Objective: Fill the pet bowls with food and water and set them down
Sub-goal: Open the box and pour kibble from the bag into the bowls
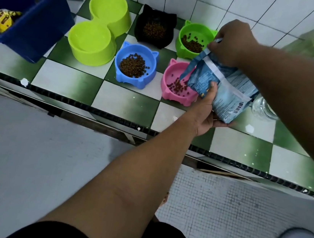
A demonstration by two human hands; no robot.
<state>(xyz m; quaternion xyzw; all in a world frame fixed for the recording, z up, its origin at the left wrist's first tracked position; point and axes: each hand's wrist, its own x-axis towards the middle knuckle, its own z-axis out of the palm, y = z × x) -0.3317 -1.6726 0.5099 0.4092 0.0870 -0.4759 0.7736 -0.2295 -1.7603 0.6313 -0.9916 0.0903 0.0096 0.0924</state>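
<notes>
Above pink bowl [170,95] | left hand [205,113] grips tilted food bag [226,84] underneath | right hand [234,42] pinches its top | kibble [178,86] inside bowl

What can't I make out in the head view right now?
- Pink bowl: its right side and kibble level, hidden by the food bag.
- Clear container: mostly behind the right forearm; contents unclear.
- Blue bin: cut off by the left edge; the yellow packet label is blurred.
- Lime double bowl: water or empty, cannot tell.
</notes>
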